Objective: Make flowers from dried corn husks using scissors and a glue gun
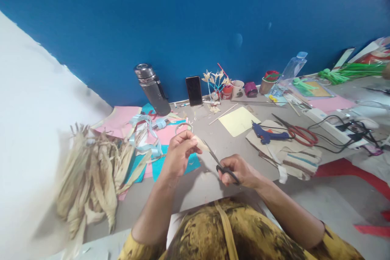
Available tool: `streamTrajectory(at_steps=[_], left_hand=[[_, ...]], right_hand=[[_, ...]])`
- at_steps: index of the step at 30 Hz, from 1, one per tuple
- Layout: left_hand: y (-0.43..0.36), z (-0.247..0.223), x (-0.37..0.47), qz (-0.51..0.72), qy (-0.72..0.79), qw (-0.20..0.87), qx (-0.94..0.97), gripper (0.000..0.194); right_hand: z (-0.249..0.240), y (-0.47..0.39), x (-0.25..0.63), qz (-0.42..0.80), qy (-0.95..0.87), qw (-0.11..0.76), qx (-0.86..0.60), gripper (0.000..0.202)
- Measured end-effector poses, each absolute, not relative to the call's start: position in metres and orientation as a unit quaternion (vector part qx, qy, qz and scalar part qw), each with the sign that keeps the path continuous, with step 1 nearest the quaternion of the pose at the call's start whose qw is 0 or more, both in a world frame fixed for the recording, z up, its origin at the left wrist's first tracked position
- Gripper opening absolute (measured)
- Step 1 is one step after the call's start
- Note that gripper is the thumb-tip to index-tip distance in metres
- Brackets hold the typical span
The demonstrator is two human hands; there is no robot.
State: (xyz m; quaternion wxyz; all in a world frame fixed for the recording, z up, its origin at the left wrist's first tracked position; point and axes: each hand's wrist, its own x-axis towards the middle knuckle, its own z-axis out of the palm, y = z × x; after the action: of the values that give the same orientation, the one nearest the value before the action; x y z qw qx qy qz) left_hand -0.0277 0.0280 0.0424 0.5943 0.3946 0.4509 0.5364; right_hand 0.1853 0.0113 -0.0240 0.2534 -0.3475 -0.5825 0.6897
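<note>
A thin, pale cream strip of husk-like material (200,143) is pinched between left thumb and curled fingers, the left hand (182,151) above the grey tabletop's (189,195) near edge. The right hand (236,170), closed around black-handled scissors (228,170), points their dark blades at the strip. Crinkled, dry tan husks (97,178) lie by the tabletop's left end; a smooth blue glue gun (269,133) rests right of the hands.

Both forearms angled inward — left hand (182,151) in a pinching grip, right hand (234,170) curled closed.
</note>
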Motion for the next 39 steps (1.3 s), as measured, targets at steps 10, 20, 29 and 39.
streamTrajectory(at_steps=[10,20,29,39], left_hand=[[0.0290,0.0407,-0.0385,0.538,0.421,0.503,0.530,0.013],[0.0316,0.0425,-0.0377,0.555,0.406,0.524,0.502,0.013],[0.0342,0.0474,-0.0374,0.540,0.419,0.512,0.521,0.011],[0.0363,0.0449,-0.0347,0.528,0.445,0.519,0.504,0.014]], right_hand=[[-0.0179,0.0136,0.1886,0.701,-0.576,0.230,-0.351,0.044],[-0.0145,0.0130,0.1883,0.694,-0.592,0.221,-0.346,0.051],[-0.0207,0.0133,0.1894,0.691,-0.586,0.221,-0.361,0.048],[-0.0214,0.0118,0.1909,0.697,-0.584,0.220,-0.353,0.048]])
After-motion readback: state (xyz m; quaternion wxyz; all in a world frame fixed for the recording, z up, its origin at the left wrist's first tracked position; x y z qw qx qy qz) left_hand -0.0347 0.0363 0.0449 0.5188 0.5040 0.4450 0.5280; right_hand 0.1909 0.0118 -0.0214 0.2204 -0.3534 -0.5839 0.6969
